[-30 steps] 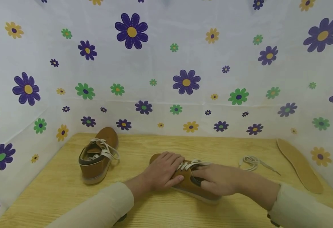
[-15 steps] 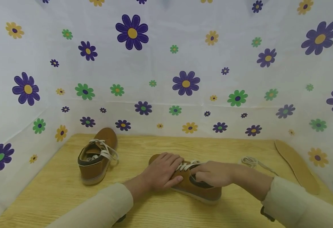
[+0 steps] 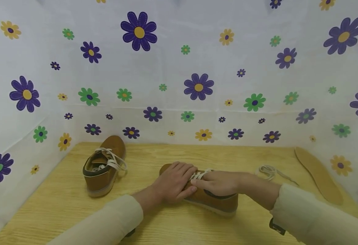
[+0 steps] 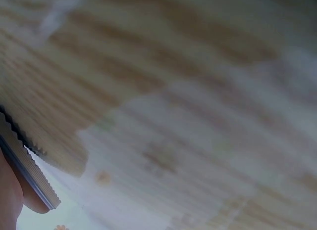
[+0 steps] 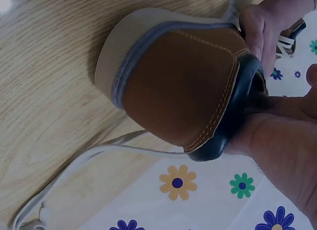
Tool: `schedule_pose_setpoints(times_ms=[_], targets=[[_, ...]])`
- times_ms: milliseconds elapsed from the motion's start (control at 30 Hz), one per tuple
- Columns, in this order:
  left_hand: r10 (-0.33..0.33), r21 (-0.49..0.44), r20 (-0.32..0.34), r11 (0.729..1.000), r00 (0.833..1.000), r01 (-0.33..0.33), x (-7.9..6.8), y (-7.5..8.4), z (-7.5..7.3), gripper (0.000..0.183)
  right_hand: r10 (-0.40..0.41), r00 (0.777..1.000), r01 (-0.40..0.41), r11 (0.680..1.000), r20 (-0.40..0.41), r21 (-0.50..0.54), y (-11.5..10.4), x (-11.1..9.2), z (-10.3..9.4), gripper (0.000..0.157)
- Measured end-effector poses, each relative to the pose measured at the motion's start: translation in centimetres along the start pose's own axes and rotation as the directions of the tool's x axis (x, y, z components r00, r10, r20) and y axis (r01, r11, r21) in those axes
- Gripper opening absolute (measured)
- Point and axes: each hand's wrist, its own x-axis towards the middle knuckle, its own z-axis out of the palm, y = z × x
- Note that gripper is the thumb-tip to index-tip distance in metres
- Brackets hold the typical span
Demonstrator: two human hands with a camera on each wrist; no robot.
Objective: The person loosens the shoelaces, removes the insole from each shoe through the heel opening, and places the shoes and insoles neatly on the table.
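Observation:
A brown lace-up shoe [image 3: 218,205] with pale laces sits on the table, toe pointing left. My left hand [image 3: 175,183] grips its front part, fingers over the top and thumb on the near side. My right hand [image 3: 220,182] reaches down into the shoe's opening; its fingers are hidden inside. In the right wrist view, my right hand [image 5: 282,141] passes the dark padded collar [image 5: 233,114] with the thumb raised outside. The left wrist view catches only a blurred table and the ridged sole edge [image 4: 32,163] by my hand.
A second brown shoe [image 3: 100,182] with loosely draped laces stands at the left, more lace visible inside it. Behind my right forearm lies a bundled pale shoelace [image 3: 269,172]. A tan insole [image 3: 318,177] lies along the table's right side. Flower-printed cloth [image 3: 172,68] borders the wooden table.
My right hand has moved left and deeper into the shoe, from the collar toward the laces, and its fingers have gone out of sight. My left hand keeps its grip; the shoe stays put.

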Motion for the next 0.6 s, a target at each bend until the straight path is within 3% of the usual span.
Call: schedule_pose_setpoints(times_ms=[333,467,600], targets=[[0.007,0.003,-0.035,1.000,0.999,-0.007,0.1,-0.1,0.2,0.067,0.042,0.996,-0.044,0.999,-0.075,-0.028,-0.7,0.6,0.6,0.053],[-0.001,0.012,-0.015,1.000,1.000,0.001,0.2,-0.1,0.0,0.071,0.095,0.991,-0.103,0.992,-0.095,-0.077,-0.9,0.6,1.0,0.060],[-0.008,0.014,0.005,1.000,1.000,0.008,0.1,0.1,0.0,0.074,0.099,0.991,-0.107,0.990,-0.090,-0.091,-0.9,0.7,1.2,0.062]])
